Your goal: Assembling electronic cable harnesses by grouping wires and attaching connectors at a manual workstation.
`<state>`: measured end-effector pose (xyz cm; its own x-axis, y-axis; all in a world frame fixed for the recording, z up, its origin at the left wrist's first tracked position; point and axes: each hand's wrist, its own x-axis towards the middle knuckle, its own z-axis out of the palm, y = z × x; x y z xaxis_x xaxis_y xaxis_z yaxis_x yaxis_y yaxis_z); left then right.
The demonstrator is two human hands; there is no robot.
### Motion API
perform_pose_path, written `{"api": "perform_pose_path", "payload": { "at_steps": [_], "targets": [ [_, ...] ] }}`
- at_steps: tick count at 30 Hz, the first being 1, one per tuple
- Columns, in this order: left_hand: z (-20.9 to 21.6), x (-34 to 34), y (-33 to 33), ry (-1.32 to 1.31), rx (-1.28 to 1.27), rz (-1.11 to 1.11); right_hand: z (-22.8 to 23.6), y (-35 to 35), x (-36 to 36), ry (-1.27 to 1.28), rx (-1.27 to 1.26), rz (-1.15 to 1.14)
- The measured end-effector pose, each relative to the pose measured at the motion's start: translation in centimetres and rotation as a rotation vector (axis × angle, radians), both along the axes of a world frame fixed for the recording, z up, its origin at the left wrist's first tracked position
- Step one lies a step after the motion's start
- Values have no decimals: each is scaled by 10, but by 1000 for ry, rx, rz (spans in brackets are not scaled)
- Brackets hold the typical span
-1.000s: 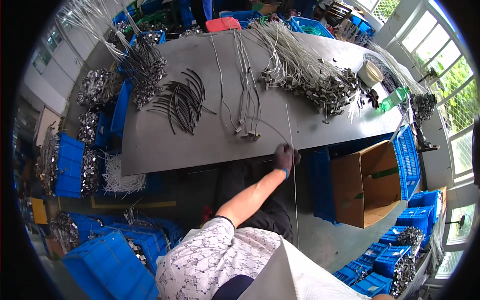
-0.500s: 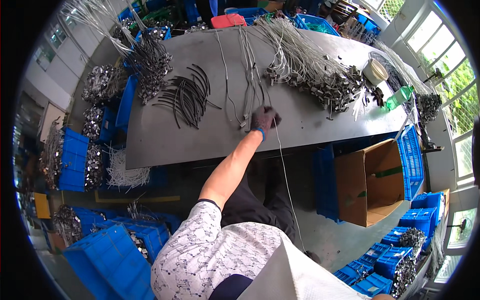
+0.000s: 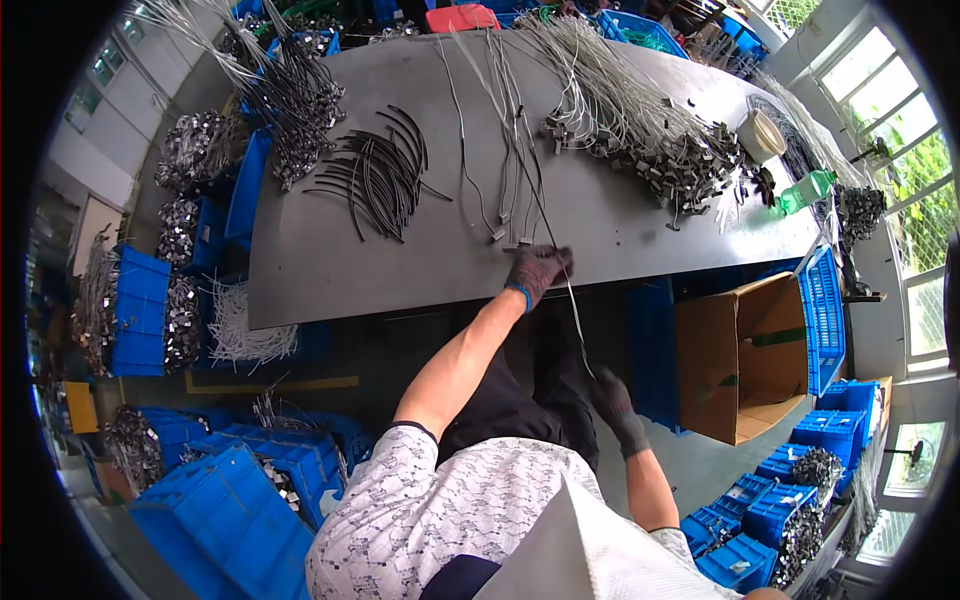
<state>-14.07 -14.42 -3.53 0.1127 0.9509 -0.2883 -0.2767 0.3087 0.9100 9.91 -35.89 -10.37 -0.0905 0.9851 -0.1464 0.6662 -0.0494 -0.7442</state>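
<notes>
My left hand (image 3: 540,272), in a dark knit glove, is closed on a thin cable (image 3: 577,318) at the front edge of the table. Beyond this hand, a black length of tubing (image 3: 538,195) runs up over the tabletop in line with the cable. Below the edge, my gloved right hand (image 3: 618,408) is closed where the cable reaches it; the fingertips are partly hidden. Several grey cables (image 3: 505,150) with small end connectors lie lengthwise just beyond my left hand. Left of them is a loose pile of short black tubes (image 3: 385,180).
The grey metal table (image 3: 340,285) carries a big bundle of white cables (image 3: 620,100) with connectors. A pale bowl (image 3: 762,137) and a green bottle (image 3: 806,191) stand at the right. An open cardboard box (image 3: 710,365) and blue crates (image 3: 225,505) stand around below.
My right hand has come into view below the table edge, at the cable. My left hand has drawn slightly toward me, and the cable that hung down now spans between both hands.
</notes>
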Motion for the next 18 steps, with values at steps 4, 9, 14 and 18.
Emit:
{"api": "perform_pose_path", "payload": {
  "at_steps": [4,9,14,18],
  "targets": [
    [-37,-1,-19,101,-32,-13,32,111,-73,127,411,-99],
    [-29,-19,-12,318,64,-7,-7,166,-97,-29,673,24],
    [-34,-29,-17,286,28,-42,15,188,-127,-21,355,-28],
    [-29,-30,-4,452,54,-72,6,200,-124,-183,497,21]
  ]
}}
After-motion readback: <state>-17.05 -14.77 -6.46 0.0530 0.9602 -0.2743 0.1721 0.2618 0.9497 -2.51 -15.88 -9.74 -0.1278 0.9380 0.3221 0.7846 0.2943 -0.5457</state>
